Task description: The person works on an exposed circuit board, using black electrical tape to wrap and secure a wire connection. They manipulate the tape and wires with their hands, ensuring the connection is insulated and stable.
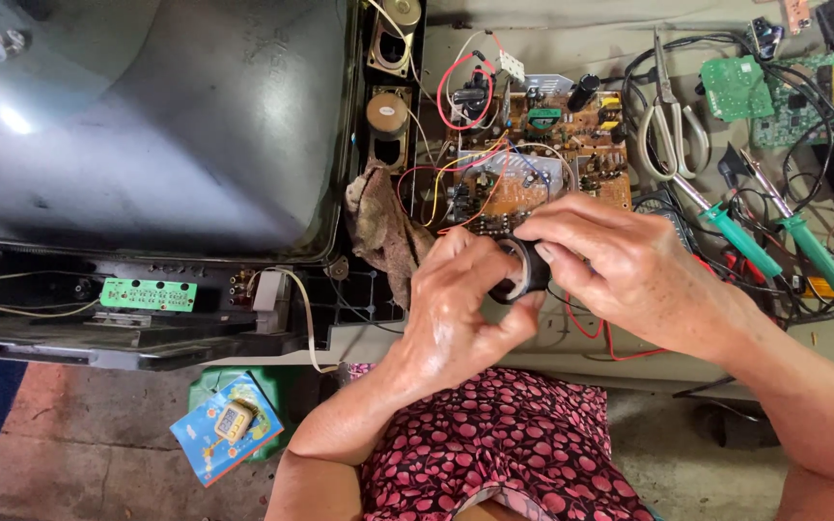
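Note:
Both my hands meet over the workbench edge on a roll of black tape [521, 272]. My left hand [460, 307] cups the roll from below and the left, thumb pressed under it. My right hand [620, 265] grips it from the right, fingers curled over the top. Just behind them lies a brown circuit board [542, 145] crowded with parts and red, yellow and white wires. A dirty rag [381, 232] hangs beside the board, left of my left hand.
A large grey picture tube [147, 125] in an open set fills the left, with two speakers [390, 87] and a small green board [149, 294]. Scissors [670, 121], two green-handled tools [769, 236] and green boards [774, 87] lie right. A blue packaged item [227, 426] lies on the floor.

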